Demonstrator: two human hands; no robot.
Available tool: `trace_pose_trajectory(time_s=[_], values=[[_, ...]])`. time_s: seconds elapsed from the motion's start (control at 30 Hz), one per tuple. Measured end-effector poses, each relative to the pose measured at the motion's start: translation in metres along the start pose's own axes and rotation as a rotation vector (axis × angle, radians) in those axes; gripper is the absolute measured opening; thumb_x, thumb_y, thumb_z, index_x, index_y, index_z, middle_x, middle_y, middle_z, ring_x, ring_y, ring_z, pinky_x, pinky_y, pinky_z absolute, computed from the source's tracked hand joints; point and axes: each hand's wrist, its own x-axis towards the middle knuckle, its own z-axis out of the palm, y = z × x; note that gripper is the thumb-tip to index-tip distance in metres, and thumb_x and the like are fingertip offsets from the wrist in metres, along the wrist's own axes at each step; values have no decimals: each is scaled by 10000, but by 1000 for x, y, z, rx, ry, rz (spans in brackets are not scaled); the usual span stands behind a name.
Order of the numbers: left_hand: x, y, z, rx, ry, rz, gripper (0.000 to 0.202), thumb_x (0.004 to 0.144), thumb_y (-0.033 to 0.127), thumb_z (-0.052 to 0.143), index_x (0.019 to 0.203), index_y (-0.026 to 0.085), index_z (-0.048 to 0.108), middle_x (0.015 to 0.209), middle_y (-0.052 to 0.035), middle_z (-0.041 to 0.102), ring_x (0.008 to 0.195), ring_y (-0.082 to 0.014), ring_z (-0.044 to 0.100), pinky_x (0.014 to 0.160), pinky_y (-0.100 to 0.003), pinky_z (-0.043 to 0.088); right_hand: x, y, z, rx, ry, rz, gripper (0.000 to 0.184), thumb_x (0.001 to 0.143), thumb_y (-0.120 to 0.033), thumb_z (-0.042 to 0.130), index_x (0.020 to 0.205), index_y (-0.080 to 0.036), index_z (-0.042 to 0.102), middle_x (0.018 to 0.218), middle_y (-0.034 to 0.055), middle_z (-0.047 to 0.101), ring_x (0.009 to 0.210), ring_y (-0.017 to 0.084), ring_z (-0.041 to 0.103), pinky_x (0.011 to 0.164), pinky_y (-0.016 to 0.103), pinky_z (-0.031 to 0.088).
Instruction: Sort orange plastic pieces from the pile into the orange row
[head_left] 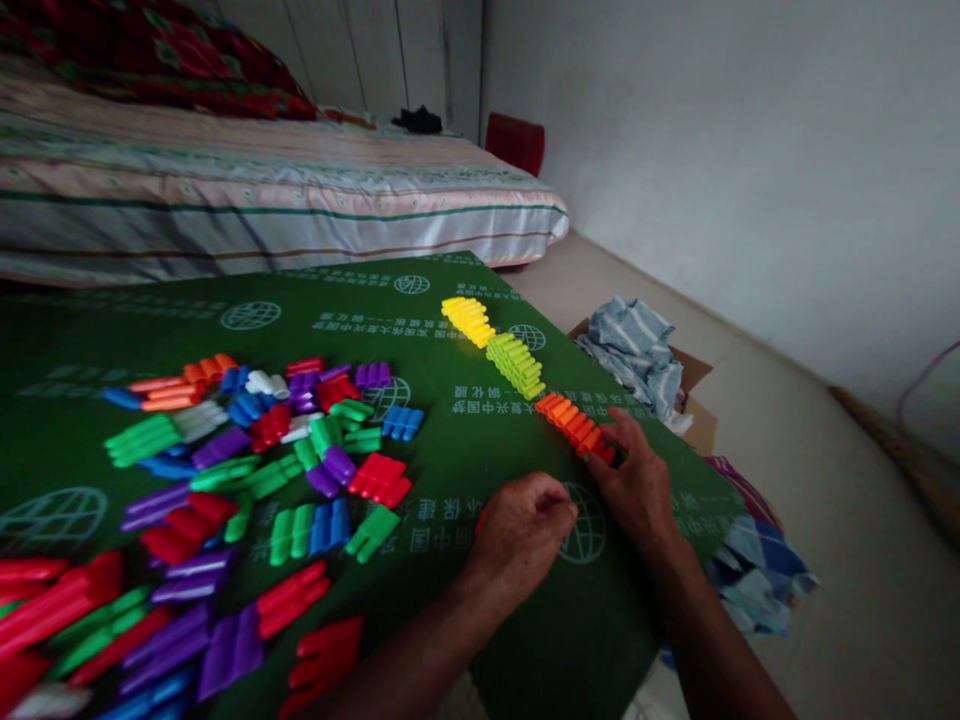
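My right hand [637, 480] has its thumb and fingers closed around the near end of a row of orange ribbed plastic pieces [566, 420] on the green board. Left of it, my left hand [525, 525] hovers low over the board with fingers curled together. A sliver of a red piece [481, 517] shows at that hand's far-left side; whether the hand grips it I cannot tell. Beyond the orange row, a lime-green row [515, 365] and a yellow row [468, 320] continue in a diagonal line.
Loose ribbed pieces in red, green, purple, blue and white [292, 425] cover the left of the green board [420, 620]. A bed [300, 200] stands behind it. On the floor at right are a cardboard box with cloth [634, 350] and more fabric [757, 575].
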Motion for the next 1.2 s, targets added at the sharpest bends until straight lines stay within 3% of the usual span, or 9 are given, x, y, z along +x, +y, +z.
trace_pose_trajectory(time_s=[0.47, 0.63, 0.83, 1.0, 1.2], values=[[-5, 2, 1, 22, -22, 23, 118, 646, 299, 551, 669, 203, 615, 630, 11, 615, 633, -131, 533, 592, -250, 398, 0, -4, -4, -23, 4, -20, 617, 753, -382, 613, 1327, -182, 505, 1096, 116, 697, 930, 263, 675, 801, 415, 539], [-8, 5, -1, 23, -43, 23, 132, 648, 323, 557, 668, 205, 612, 631, 18, 604, 636, -129, 535, 616, -261, 402, -10, 10, -34, -131, 28, -53, 519, 771, -454, 617, 1229, -211, 597, 1094, 115, 699, 970, 303, 667, 820, 462, 531], [-14, 13, -3, 7, -90, 30, 135, 661, 329, 559, 673, 202, 604, 629, 32, 585, 624, -113, 515, 611, -251, 387, -33, 32, -64, -229, -134, -68, 448, 760, -476, 629, 1128, -222, 653, 1098, 96, 696, 976, 284, 661, 834, 448, 542], [-19, 15, -4, 11, -112, 21, 138, 670, 328, 559, 682, 198, 604, 618, 40, 570, 601, -101, 483, 590, -243, 365, -41, 38, -61, -212, -139, -109, 345, 804, -425, 579, 1062, -215, 669, 1044, 93, 703, 949, 264, 658, 852, 445, 540], [-28, 10, -6, 1, -116, 11, 152, 677, 341, 558, 703, 198, 603, 640, 35, 584, 643, -113, 513, 613, -249, 374, -32, 29, -54, -132, -53, -66, 365, 790, -434, 603, 1073, -210, 662, 1070, 98, 708, 969, 275, 667, 861, 454, 546]])
